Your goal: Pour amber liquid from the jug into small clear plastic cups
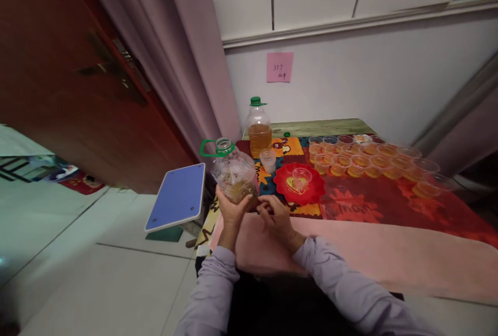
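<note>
A large clear plastic jug [235,170] with a green handle ring and an uncapped mouth leans over the table's left end, some liquid low inside it. My left hand [232,211] grips its lower side, thumb and fingers spread around it. Close by the jug's base is my right hand [278,219], its fingers curled together; what they hold, if anything, is hidden. Just beyond the hands stands a stack of clear plastic cups [267,161]. To the right, a red scalloped plate [281,192] bears a clear cup [302,176].
A second jug [260,136], green-capped and part full of amber liquid, stands at the back near a loose green cap [287,134]. Several rows of cups [360,164] with amber liquid fill the right side. A blue-topped stool [179,191] is left of the table.
</note>
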`<state>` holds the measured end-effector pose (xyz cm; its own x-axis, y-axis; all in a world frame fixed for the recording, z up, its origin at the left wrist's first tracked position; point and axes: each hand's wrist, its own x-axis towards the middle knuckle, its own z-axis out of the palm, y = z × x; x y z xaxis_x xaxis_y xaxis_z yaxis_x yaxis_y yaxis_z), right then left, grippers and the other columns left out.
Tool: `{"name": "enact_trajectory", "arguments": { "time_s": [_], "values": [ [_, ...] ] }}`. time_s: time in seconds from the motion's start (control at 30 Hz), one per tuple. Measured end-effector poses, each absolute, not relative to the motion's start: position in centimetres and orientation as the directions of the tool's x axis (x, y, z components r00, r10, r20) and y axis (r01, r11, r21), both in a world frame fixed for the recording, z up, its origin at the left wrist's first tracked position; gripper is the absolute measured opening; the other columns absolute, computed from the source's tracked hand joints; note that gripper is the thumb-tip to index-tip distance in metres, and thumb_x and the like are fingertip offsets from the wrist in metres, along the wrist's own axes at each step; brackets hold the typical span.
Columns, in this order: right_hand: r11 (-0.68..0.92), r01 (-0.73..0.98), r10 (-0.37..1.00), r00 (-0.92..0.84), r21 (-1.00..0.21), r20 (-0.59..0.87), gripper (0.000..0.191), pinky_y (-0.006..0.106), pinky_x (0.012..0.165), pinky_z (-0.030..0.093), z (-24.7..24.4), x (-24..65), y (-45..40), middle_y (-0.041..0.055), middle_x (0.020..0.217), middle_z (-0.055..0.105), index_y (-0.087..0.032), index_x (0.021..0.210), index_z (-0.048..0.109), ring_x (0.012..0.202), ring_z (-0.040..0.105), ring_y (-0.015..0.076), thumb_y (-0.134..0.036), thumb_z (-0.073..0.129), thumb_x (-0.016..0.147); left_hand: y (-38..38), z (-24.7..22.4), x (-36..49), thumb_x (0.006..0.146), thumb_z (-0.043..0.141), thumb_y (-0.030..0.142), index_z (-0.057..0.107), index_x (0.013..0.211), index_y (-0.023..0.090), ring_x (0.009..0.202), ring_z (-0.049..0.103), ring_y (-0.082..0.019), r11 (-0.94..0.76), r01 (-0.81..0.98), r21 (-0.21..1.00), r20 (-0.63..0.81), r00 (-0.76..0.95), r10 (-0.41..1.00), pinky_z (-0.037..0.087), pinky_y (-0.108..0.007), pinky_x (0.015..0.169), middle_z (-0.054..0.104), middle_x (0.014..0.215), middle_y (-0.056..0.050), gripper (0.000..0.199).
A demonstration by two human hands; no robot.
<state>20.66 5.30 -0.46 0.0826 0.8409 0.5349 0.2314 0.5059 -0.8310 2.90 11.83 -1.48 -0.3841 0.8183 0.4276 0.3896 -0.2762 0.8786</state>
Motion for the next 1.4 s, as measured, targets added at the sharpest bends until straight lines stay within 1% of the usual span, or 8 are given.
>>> {"name": "enact_trajectory", "arguments": {
  "time_s": [0.23, 0.33, 0.47, 0.57, 0.73, 0.93, 1.1, 1.4],
  "values": [
    [0.469, 0.184, 0.87, 0.074, -0.864, 0.488, 0.028, 0.033, 0.07, 0.063, -3.1, 19.6, 6.1, 0.0081, 0.106, 0.074, -0.024, 0.124, 0.069, 0.081, 0.072, 0.0203, -0.042, 0.07, 0.102, 9.8, 1.5, 3.0, 0.061, 0.099, 0.057, 0.054, 0.148, 0.018, 0.129, 0.072, -0.037, -0.22, 0.471, 0.854, 0.429, -0.399, 0.81, 0.058, -0.055, 0.115, 0.071, 0.14, -0.019, 0.106],
    [0.399, 0.106, 0.906, 0.105, -0.911, 0.409, 0.047, 0.037, 0.074, 0.065, -3.6, 19.6, 6.5, 0.0116, 0.115, 0.075, -0.024, 0.136, 0.063, 0.091, 0.075, 0.0237, -0.047, 0.076, 0.098, 8.7, 3.3, 2.7, 0.06, 0.099, 0.053, 0.058, 0.147, 0.018, 0.13, 0.072, -0.038, -0.227, 0.58, 0.782, 0.489, -0.345, 0.801, 0.057, -0.055, 0.116, 0.072, 0.14, -0.018, 0.103],
    [0.299, -0.079, 0.954, 0.014, -0.951, 0.299, 0.084, 0.038, 0.073, 0.065, -3.6, 19.5, 6.7, 0.0174, 0.138, 0.072, -0.025, 0.159, 0.045, 0.093, 0.076, 0.0244, -0.055, 0.084, 0.091, 7.3, 6.1, 2.4, 0.063, 0.097, 0.05, 0.062, 0.144, 0.019, 0.131, 0.072, -0.04, -0.236, 0.747, 0.621, 0.521, -0.168, 0.837, 0.057, -0.057, 0.115, 0.074, 0.139, -0.017, 0.093],
    [0.202, -0.291, 0.964, -0.106, -0.935, 0.242, 0.097, 0.041, 0.082, 0.066, -3.0, 19.4, 6.4, 0.0155, 0.136, 0.076, -0.026, 0.166, 0.035, 0.096, 0.079, 0.0249, -0.06, 0.085, 0.091, 6.6, 8.0, 2.5, 0.067, 0.095, 0.048, 0.063, 0.143, 0.02, 0.124, 0.074, -0.041, -0.241, 0.85, 0.469, 0.496, -0.028, 0.868, 0.059, -0.055, 0.107, 0.076, 0.134, -0.017, 0.087],
    [-0.075, -0.603, 0.962, -0.254, -0.794, 0.102, 0.093, 0.043, 0.09, 0.068, -2.0, 19.1, 5.9, 0.0139, 0.137, 0.076, -0.028, 0.153, 0.045, 0.114, 0.08, 0.0288, -0.064, 0.094, 0.083, 5.7, 10.5, 3.4, 0.072, 0.092, 0.052, 0.056, 0.152, 0.019, 0.121, 0.072, -0.043, -0.228, 0.962, 0.151, 0.438, 0.142, 0.888, 0.056, -0.053, 0.101, 0.076, 0.134, -0.019, 0.093],
    [-0.261, -0.7, 0.929, -0.369, -0.665, 0.023, 0.082, 0.05, 0.105, 0.066, -0.4, 19.2, 5.1, 0.0108, 0.133, 0.077, -0.028, 0.138, 0.06, 0.12, 0.078, 0.0298, -0.06, 0.102, 0.075, 4.5, 13.4, 5.4, 0.08, 0.085, 0.037, 0.053, 0.156, 0.015, 0.121, 0.069, -0.04, -0.232, 0.967, -0.109, 0.344, 0.256, 0.903, 0.05, -0.051, 0.102, 0.074, 0.136, -0.02, 0.085],
    [-0.295, -0.748, 0.914, -0.401, -0.594, 0.052, 0.078, 0.055, 0.117, 0.061, 0.9, 19.4, 4.4, 0.0116, 0.149, 0.073, -0.028, 0.141, 0.062, 0.136, 0.072, 0.0312, -0.06, 0.099, 0.081, 4.1, 14.5, 6.8, 0.081, 0.081, 0.032, 0.055, 0.156, 0.012, 0.119, 0.066, -0.04, -0.234, 0.951, -0.201, 0.329, 0.291, 0.898, 0.047, -0.052, 0.104, 0.073, 0.134, -0.022, 0.081],
    [-0.281, -0.748, 0.907, -0.412, -0.602, 0.088, 0.066, 0.054, 0.114, 0.061, 0.3, 19.1, 4.5, 0.011, 0.138, 0.077, -0.027, 0.136, 0.067, 0.129, 0.075, 0.0296, -0.062, 0.094, 0.087, 4.4, 15.1, 7.4, 0.085, 0.076, 0.031, 0.058, 0.153, 0.015, 0.116, 0.066, -0.04, -0.26, 0.934, -0.246, 0.321, 0.332, 0.887, 0.047, -0.054, 0.103, 0.074, 0.131, -0.021, 0.073]
  ]
}}
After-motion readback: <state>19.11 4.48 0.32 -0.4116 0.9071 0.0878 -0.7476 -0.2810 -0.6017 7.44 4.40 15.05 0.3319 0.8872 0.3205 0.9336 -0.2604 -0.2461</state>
